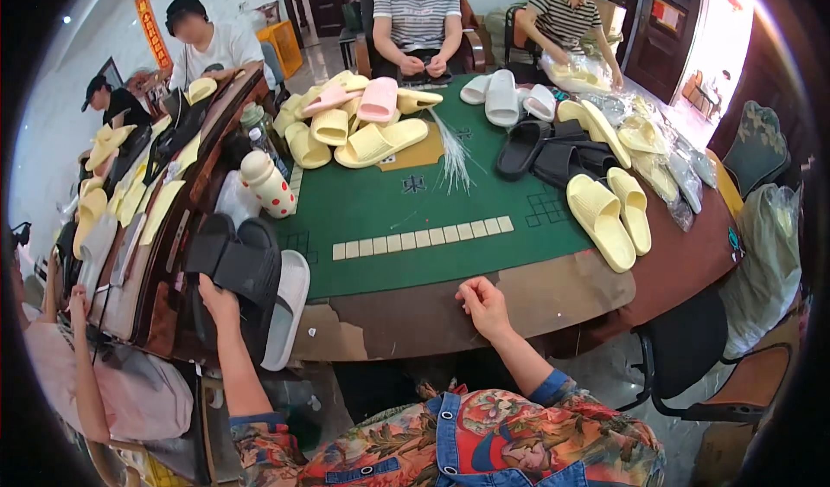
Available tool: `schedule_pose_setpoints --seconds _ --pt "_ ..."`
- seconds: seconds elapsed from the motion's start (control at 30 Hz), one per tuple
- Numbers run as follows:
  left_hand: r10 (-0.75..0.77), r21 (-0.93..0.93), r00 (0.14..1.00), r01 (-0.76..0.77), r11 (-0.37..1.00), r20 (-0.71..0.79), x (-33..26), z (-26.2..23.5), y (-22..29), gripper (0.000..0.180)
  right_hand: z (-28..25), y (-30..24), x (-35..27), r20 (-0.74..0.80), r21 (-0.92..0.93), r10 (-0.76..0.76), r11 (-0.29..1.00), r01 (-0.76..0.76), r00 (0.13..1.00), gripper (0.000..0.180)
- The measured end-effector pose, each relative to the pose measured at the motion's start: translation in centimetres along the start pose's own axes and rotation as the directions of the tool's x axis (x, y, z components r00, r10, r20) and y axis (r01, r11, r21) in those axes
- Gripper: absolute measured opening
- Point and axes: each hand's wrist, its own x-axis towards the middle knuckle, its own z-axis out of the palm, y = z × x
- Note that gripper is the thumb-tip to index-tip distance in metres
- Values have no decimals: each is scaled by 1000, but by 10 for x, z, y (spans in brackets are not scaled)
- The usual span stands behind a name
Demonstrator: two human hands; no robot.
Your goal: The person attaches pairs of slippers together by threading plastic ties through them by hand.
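Note:
At the table's left edge, my left hand [221, 304] grips a black slide slipper [246, 266]; its fingertips are partly hidden. Another black slipper lies close against it, and a light grey slipper [294, 292] lies just to the right. My right hand [485, 306] is curled over the brown sheet [553, 292] along the near edge, thumb and fingers together. What it holds, if anything, is too small to make out. Beyond the hands, a row of pale tiles [424, 239] lies on the green mat [363, 214].
Yellow slippers [380, 144] and pink slippers [378, 99] are heaped beyond the tiles, beside white strands [454, 158]. A yellow pair [603, 219] and black slippers [575, 154] lie at right. A dotted bottle [266, 184] stands at left. Several people sit around; a chair [692, 349] stands right.

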Motion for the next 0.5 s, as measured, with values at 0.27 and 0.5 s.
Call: schedule_pose_setpoints --seconds 0.27,0.5 --pt "-101 363 993 115 925 -59 13 11 -102 56 9 9 -16 44 -3 -3 1000 3 999 12" --pt "271 381 961 -229 896 -60 -39 -29 22 37 6 2 -3 -70 61 46 997 -42 997 13"
